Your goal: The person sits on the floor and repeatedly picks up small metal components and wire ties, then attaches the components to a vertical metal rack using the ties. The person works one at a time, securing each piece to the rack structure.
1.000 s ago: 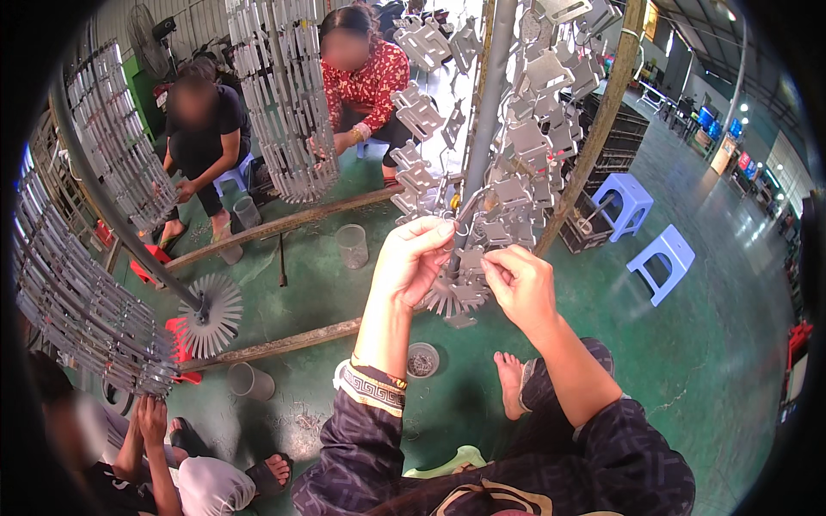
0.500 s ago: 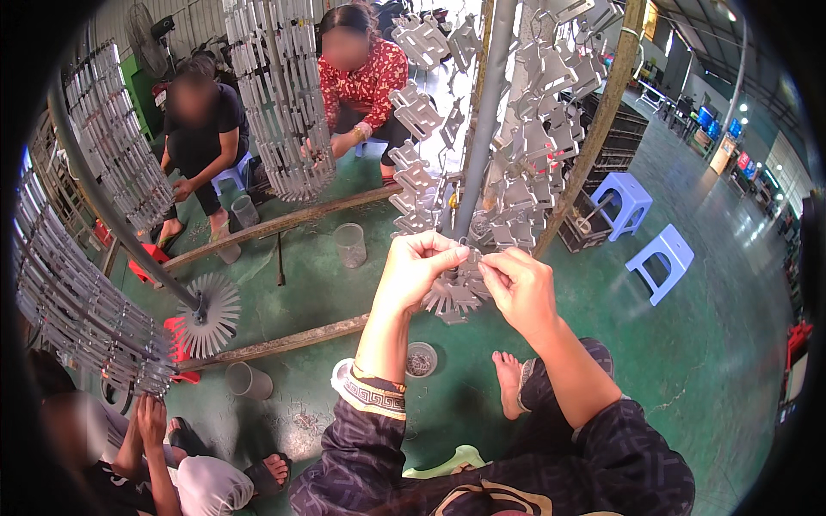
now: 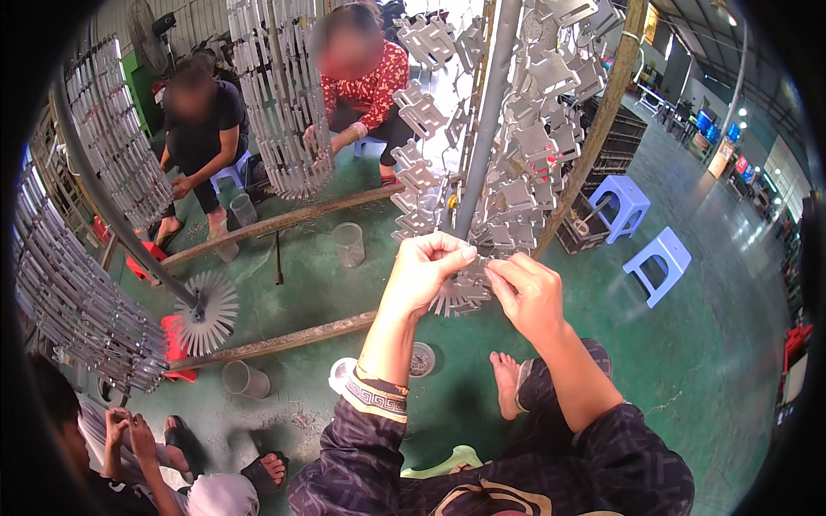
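In front of me hangs a rack of grey metal brackets [image 3: 551, 73], bent plates with cut-outs strung in columns around a grey pole [image 3: 490, 120]. At its lower end my left hand [image 3: 428, 273] is closed, thumb pressed against the fingers. Just to its right, my right hand [image 3: 529, 292] is closed in a pinch, a small gap from the left thumb. Something small and metallic shows between the two sets of fingertips, too small to name. Below and behind them, the rack's lowest brackets [image 3: 460, 297] are partly hidden by my hands.
Wooden beams [image 3: 292, 337] cross low over the green floor. Clear plastic cups [image 3: 247, 379] and a tub of small metal pieces [image 3: 421, 359] stand there. Blue stools [image 3: 658, 265] are on the right. Co-workers sit by racks of metal strips [image 3: 280, 103] on the left.
My right hand has shifted slightly right and down, a little away from the left. At lower left, a co-worker's hands have come down from the hanging strips.
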`<action>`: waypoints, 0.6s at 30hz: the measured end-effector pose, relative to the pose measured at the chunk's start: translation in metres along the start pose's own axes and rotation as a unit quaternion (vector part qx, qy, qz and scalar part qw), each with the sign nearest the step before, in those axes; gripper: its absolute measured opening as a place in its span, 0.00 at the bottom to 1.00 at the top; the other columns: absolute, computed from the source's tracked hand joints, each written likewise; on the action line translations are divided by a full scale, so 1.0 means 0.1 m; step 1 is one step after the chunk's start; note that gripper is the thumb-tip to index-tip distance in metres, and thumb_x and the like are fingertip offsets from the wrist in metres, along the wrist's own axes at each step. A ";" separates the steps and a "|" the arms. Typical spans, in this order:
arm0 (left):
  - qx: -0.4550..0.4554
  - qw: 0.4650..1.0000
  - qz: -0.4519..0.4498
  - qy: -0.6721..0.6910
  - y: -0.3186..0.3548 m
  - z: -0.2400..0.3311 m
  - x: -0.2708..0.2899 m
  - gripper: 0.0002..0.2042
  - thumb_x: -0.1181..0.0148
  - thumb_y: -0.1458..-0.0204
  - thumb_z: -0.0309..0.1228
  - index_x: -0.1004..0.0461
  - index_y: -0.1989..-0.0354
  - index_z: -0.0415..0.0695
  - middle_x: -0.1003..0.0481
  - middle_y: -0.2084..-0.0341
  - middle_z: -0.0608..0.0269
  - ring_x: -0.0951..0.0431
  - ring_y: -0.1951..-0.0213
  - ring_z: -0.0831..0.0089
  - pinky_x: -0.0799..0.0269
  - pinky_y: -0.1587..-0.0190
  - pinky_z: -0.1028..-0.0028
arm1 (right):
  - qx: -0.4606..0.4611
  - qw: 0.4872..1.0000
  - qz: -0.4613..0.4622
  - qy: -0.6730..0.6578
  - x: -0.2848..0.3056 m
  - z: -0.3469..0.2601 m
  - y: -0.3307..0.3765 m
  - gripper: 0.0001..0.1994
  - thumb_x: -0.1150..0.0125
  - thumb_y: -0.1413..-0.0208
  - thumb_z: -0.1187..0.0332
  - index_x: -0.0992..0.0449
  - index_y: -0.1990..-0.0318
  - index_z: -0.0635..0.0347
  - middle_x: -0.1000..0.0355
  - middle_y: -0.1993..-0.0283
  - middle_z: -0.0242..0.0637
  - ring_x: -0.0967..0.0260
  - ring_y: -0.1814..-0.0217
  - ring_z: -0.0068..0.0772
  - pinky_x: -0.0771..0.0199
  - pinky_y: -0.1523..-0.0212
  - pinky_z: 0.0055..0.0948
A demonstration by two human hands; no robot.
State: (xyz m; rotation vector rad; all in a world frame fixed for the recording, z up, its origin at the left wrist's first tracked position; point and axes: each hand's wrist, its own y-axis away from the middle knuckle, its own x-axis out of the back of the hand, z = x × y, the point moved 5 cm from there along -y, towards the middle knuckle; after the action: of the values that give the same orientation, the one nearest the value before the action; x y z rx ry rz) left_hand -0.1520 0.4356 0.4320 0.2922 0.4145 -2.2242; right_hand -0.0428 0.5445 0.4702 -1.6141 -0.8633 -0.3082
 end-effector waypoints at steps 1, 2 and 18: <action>0.011 1.000 0.002 0.013 -0.01 -0.02 -0.01 0.04 0.37 0.56 0.26 0.25 0.74 0.41 0.27 0.81 0.71 0.36 0.81 0.87 0.45 0.78 0.85 | 0.009 1.000 0.002 0.002 0.00 -0.01 0.00 0.05 0.40 0.56 0.71 0.25 0.69 0.57 0.34 0.77 0.33 0.32 0.75 0.36 0.31 0.77 0.32; 0.022 0.999 0.004 0.026 -0.02 -0.05 -0.02 0.03 0.37 0.56 0.26 0.25 0.73 0.41 0.27 0.81 0.72 0.37 0.81 0.87 0.45 0.79 0.85 | 0.019 1.000 0.003 0.004 0.00 -0.02 -0.01 0.06 0.40 0.56 0.71 0.25 0.69 0.57 0.34 0.77 0.33 0.32 0.75 0.36 0.32 0.77 0.32; 0.078 0.996 -0.008 0.030 -0.10 -0.25 0.06 0.05 0.37 0.56 0.26 0.25 0.73 0.38 0.25 0.79 0.67 0.30 0.76 0.83 0.35 0.71 0.81 | -0.015 0.995 -0.046 -0.084 -0.09 0.07 0.03 0.04 0.41 0.56 0.73 0.25 0.71 0.61 0.31 0.76 0.37 0.32 0.79 0.39 0.32 0.77 0.31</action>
State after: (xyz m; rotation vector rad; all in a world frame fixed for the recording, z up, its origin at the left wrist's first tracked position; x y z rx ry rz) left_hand -0.1620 0.4468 0.4085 0.4415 0.2766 -2.2723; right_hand -0.0487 0.5482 0.4605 -1.6488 -1.0675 -0.2526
